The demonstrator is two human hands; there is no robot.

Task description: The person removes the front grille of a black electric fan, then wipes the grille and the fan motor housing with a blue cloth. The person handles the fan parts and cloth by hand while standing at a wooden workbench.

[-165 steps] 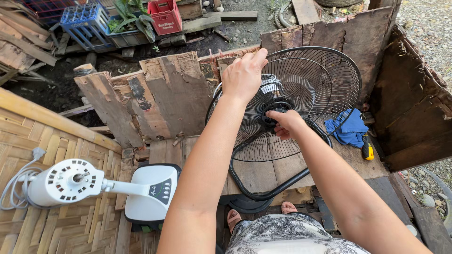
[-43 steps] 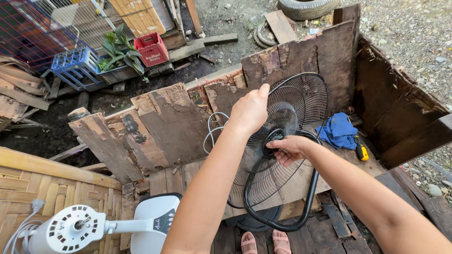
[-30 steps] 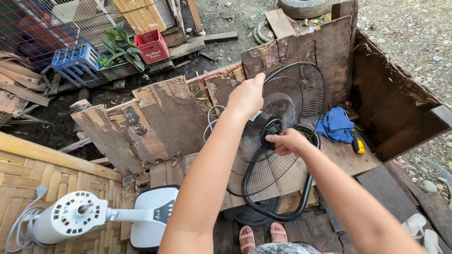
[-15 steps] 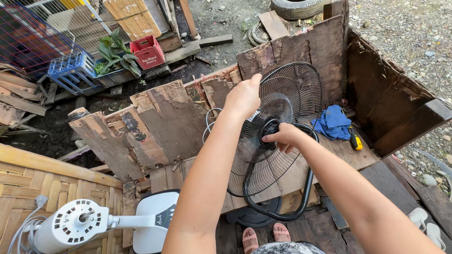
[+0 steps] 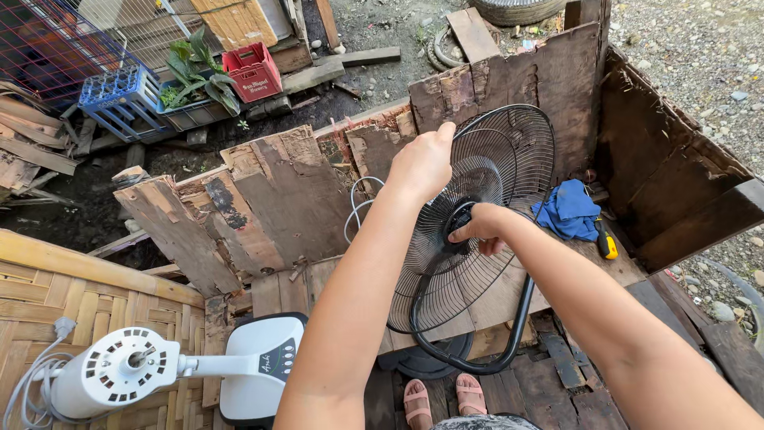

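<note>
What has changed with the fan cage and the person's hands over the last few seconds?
The black fan guard has been tipped more upright against the boards. The left hand still grips its rim and the right hand its hub. The white fan motor and blue cloth stayed put.

Bare, sleeveless arms; pink strapped sandals (image 5: 442,398); grey patterned garment (image 5: 477,423) below.

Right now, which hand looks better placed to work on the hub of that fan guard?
The right hand: its fingers already rest on the fan guard's centre hub, while the left hand grips the rim to steady it.
</note>
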